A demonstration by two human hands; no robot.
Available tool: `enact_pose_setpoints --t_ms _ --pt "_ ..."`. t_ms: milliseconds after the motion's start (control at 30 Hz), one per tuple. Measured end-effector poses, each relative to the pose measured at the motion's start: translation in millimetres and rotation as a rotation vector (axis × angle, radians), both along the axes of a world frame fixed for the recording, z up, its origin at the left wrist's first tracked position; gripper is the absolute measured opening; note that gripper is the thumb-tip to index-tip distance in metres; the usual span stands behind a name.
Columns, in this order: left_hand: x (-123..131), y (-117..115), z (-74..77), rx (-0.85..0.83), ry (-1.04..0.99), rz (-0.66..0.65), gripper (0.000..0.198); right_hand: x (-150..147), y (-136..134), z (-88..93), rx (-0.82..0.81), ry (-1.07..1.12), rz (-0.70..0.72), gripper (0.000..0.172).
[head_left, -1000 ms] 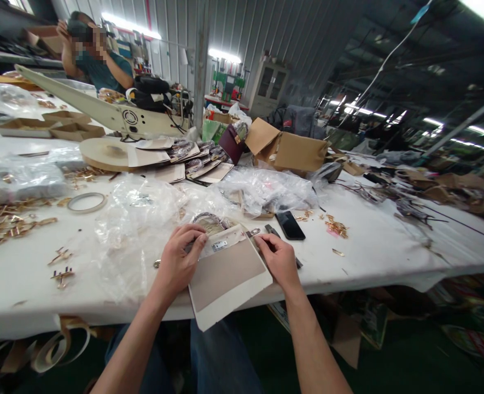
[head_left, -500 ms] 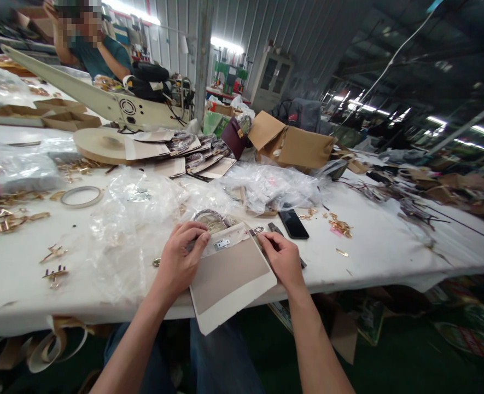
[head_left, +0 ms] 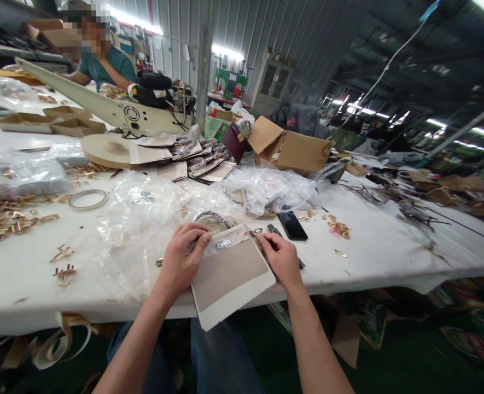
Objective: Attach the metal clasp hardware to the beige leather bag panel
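A flat beige bag panel (head_left: 230,276) with a pale border overhangs the table's front edge. A small silver metal plate (head_left: 222,244) sits near its top. My left hand (head_left: 185,254) is closed on the panel's upper left edge, thumb on top. My right hand (head_left: 280,254) pinches at its upper right edge, beside a small oval metal fitting (head_left: 258,231) on a dark strip. Whether those fingertips also grip the fitting is hidden. Behind the panel lies a looped handle or cord bundle (head_left: 213,220), partly covered. A dark bar-like tool (head_left: 273,229) passes behind my right hand.
A black phone (head_left: 293,225) and gold fittings (head_left: 339,227) lie on the right. Clear plastic bags (head_left: 130,219), a tape ring (head_left: 88,200) and more gold fittings (head_left: 10,219) are leftward. Stacked panels (head_left: 171,171), a cardboard box (head_left: 303,150) and a cream machine (head_left: 143,116) stand behind; a person (head_left: 114,65) sits beyond.
The view has shifted slightly, moving the left-hand table items rightward in the picture. The person across the table has lowered one arm. My hands keep their hold on the panel.
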State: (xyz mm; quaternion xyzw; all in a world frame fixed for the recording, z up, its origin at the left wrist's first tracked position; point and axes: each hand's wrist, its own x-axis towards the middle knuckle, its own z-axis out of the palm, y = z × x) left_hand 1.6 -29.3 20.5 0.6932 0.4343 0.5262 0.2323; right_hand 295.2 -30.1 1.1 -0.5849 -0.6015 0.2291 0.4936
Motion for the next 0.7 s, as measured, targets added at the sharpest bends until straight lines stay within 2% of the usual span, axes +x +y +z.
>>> enact_pose_setpoints --t_ms 700 --pt "-1.4 0.3 -1.9 0.022 -0.014 -0.004 0.028 0.6 -1.2 0.0 0.052 0.008 0.032 0.034"
